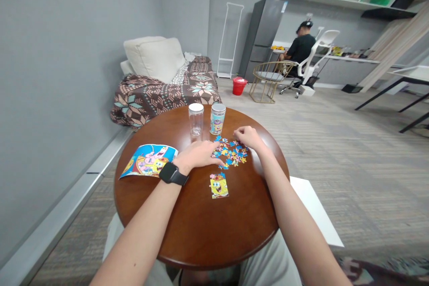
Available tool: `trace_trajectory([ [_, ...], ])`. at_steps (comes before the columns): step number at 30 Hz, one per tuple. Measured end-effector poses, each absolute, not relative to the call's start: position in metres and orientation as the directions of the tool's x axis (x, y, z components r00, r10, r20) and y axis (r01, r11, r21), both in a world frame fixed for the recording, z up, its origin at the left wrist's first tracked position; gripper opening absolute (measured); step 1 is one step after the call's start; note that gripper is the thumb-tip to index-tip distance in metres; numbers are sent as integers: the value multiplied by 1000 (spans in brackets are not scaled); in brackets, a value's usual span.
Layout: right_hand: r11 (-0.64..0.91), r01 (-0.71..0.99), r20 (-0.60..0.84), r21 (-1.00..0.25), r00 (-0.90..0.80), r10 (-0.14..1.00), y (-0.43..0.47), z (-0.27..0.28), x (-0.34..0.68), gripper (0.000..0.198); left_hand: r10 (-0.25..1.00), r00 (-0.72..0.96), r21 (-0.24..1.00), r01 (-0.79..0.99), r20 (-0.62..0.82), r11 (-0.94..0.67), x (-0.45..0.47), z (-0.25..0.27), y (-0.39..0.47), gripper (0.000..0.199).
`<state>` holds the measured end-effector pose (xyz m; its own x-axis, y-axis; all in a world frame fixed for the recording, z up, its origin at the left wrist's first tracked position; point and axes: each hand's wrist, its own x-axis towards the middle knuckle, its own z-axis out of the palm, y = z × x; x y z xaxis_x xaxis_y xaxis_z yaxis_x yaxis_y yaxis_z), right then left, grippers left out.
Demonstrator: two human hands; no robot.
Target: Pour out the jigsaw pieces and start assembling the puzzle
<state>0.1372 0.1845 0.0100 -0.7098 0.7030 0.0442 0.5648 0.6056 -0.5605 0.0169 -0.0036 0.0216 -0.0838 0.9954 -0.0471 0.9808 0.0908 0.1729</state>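
Observation:
A loose pile of jigsaw puzzle pieces [231, 153], mostly blue, yellow and pink, lies on the round brown table [194, 228]. My left hand [198, 153], with a black watch on its wrist, rests palm down at the pile's left edge, thumb and fingers apart. At the far right edge of the pile is my right hand [248, 136]. Its fingers are curled together, and whatever they may hold is hidden. Nearer to me sits a joined puzzle section [219, 186] showing a yellow cartoon face. A curved picture sheet [147, 161] lies left of my left wrist.
Behind the pile stand a clear jar [196, 120] with a white lid and a printed jar [217, 119]. Past the table are a patterned sofa [161, 98], a red bin [239, 86] and a gold-framed chair [270, 76]. A person [301, 47] sits at the far counter.

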Motion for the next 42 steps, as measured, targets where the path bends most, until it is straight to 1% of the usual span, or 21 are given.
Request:
trace_trajectory([
  [3, 616, 532, 13, -581, -751, 661, 180, 14, 137, 26, 996, -76, 198, 977, -44, 83, 17, 21, -4, 56],
  [7, 578, 517, -104, -631, -795, 597, 175, 15, 137, 28, 996, -79, 170, 982, -51, 87, 17, 22, -4, 51],
  [9, 557, 524, -115, -645, -786, 607, 175, 13, 137, 27, 995, -83, 152, 984, -52, 90, 16, 23, -4, 46],
  [12, 535, 535, -87, -654, -756, 649, 179, 10, 136, 26, 993, -113, 105, 988, -34, 116, 13, 23, -5, 35],
  [15, 513, 538, -45, -669, -718, 695, 181, 10, 136, 26, 984, -176, 49, 983, -3, 176, 6, 22, -7, 25],
  [18, 484, 547, -27, -683, -682, 731, 182, 12, 137, 27, 967, -253, 11, 968, 21, 252, -1, 22, -9, 22],
  [21, 522, 568, -13, -636, -685, 729, 183, 12, 139, 24, 939, -342, -25, 939, 33, 343, -4, 22, -10, 24],
  [25, 641, 602, 44, -476, -712, 701, 187, 11, 141, 15, 912, -408, -41, 912, 28, 409, -5, 20, -11, 29],
  [27, 653, 617, 48, -439, -709, 703, 189, 10, 143, 15, 907, -419, -40, 906, 35, 420, -5, 19, -11, 31],
  [31, 650, 635, 51, -418, -698, 714, 193, 11, 147, 16, 900, -434, -37, 899, 49, 436, -6, 19, -12, 32],
  [34, 634, 645, 37, -427, -688, 725, 195, 12, 148, 17, 880, -471, -35, 880, 62, 473, -5, 22, -13, 33],
  [38, 589, 692, 13, -417, -643, 765, 196, 12, 150, 19, 861, -508, -32, 860, 23, 509, -4, 26, -14, 36],
  [42, 519, 709, -44, -477, -610, 791, 197, 11, 152, 26, 855, -518, -29, 855, -6, 518, -4, 27, -14, 38],
])
